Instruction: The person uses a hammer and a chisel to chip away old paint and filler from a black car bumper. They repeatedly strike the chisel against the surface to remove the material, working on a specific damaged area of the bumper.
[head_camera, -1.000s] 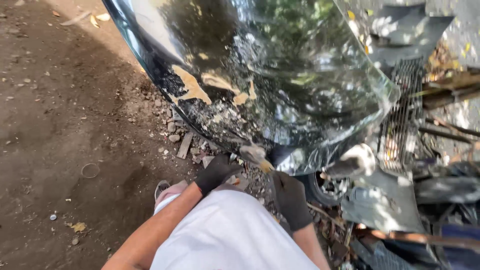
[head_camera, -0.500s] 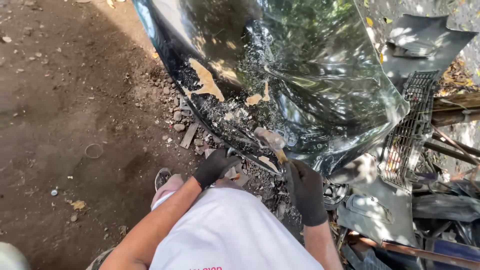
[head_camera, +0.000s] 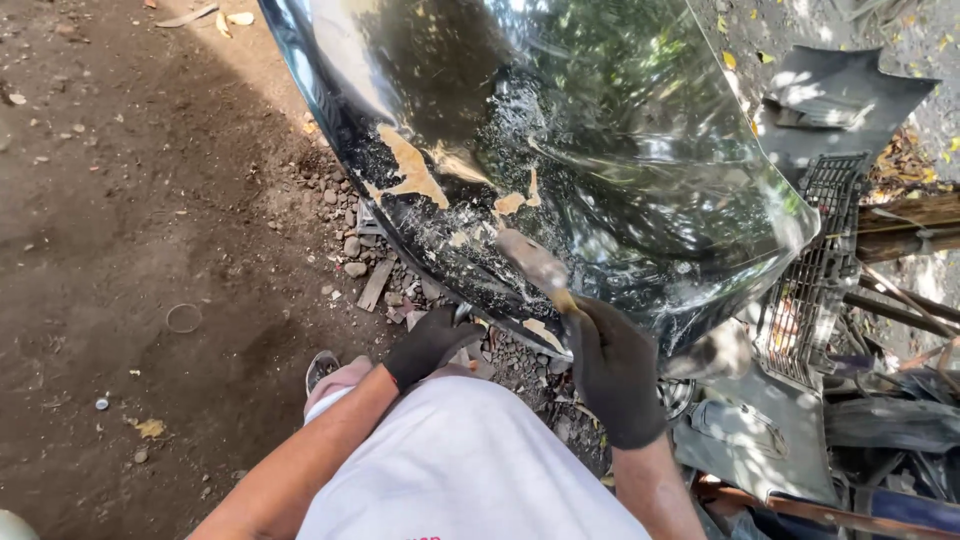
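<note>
A large glossy black car body panel (head_camera: 620, 150) leans in front of me, with tan patches of filler and chipped paint near its lower edge. My right hand (head_camera: 612, 368), in a black glove, grips the handle of a scraper (head_camera: 535, 262) whose blade lies against the damaged area. My left hand (head_camera: 432, 345), also in a black glove, rests on my knee just below the panel's lower edge and holds nothing that I can see. My white shirt (head_camera: 470, 470) fills the bottom of the view.
Brown dirt ground (head_camera: 130, 250) with small stones and wood scraps spreads on the left. A black plastic grille (head_camera: 815, 270), dark car parts and metal bars are piled at the right. A foot in a sandal (head_camera: 322, 368) shows beside my knee.
My right hand has risen and brought the scraper onto the panel's chipped patch. The view has shifted so the panel sits more to the right and higher.
</note>
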